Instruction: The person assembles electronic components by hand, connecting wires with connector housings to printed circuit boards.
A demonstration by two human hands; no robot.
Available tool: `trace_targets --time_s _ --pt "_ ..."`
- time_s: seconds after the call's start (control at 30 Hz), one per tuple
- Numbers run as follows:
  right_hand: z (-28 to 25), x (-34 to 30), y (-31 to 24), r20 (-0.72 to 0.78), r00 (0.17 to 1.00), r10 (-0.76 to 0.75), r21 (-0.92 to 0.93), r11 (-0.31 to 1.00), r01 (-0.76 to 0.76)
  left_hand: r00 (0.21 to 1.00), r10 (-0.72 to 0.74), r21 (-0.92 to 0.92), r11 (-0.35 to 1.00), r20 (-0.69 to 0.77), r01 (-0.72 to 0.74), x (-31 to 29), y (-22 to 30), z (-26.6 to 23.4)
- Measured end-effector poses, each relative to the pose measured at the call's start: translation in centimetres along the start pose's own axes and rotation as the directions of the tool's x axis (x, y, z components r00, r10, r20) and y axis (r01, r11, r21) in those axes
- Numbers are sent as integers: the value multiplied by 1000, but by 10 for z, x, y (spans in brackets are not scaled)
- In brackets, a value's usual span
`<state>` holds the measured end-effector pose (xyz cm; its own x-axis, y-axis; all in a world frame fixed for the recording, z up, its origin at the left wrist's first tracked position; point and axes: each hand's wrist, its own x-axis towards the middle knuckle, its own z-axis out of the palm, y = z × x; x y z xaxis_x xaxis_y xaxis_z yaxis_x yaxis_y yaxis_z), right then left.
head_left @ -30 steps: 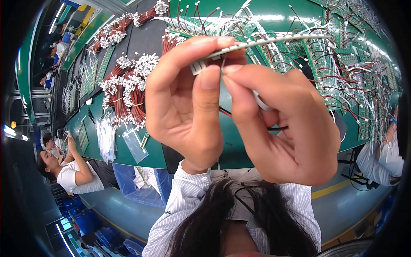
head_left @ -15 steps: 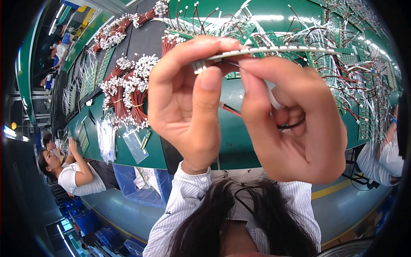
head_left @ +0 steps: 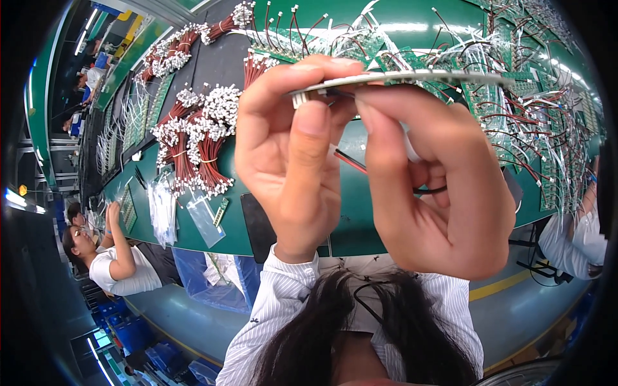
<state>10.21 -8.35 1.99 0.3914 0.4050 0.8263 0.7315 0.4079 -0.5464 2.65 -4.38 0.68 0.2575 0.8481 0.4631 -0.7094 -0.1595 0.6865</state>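
I hold a thin circuit board [head_left: 418,75] nearly edge-on above the green table, in front of my chest. My left hand [head_left: 290,154] is closed on its left end, thumb below and fingers over the top. A white connector block [head_left: 301,98] shows under that end, by the thumb. My right hand [head_left: 444,180] is closed in a pinch just beneath the board's middle, a wire between thumb and forefinger. A red and black wire pair [head_left: 351,162] shows in the gap between my hands, and a dark wire loops through my curled right fingers. The wire's tip is hidden.
Bundles of red wires with white connectors [head_left: 196,138] lie to the left. Wired green boards [head_left: 508,116] pile up at the back and right. Clear plastic bags [head_left: 206,222] and a small board lie near the front edge. A co-worker [head_left: 119,257] sits at the left.
My left hand has moved slightly right, toward my right hand. The board has tilted a little, so it shows flatter and more edge-on. Both grips stay closed.
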Motion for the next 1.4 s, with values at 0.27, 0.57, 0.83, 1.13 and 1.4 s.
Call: trace_targets --time_s 0.27,0.57,0.83,1.13,1.4 --pt "-2 10 -18 15 984 176 36 984 -176 1000 1 10 1000 5 -1 2 -1 0" --pt "-2 5 -17 18 976 216 29 976 -216 1000 20 49 999 -10 -19 2 -1 2" --pt "6 1 -6 -20 994 103 -9 995 -103 997 67 154 986 -22 -63 1 0 3" --pt "11 -5 1 -49 999 -17 -45 999 14 989 137 290 950 -56 -115 -2 2 7" --pt "20 -8 15 -137 964 -230 -192 960 202 981 173 323 937 -89 -136 -4 0 5"
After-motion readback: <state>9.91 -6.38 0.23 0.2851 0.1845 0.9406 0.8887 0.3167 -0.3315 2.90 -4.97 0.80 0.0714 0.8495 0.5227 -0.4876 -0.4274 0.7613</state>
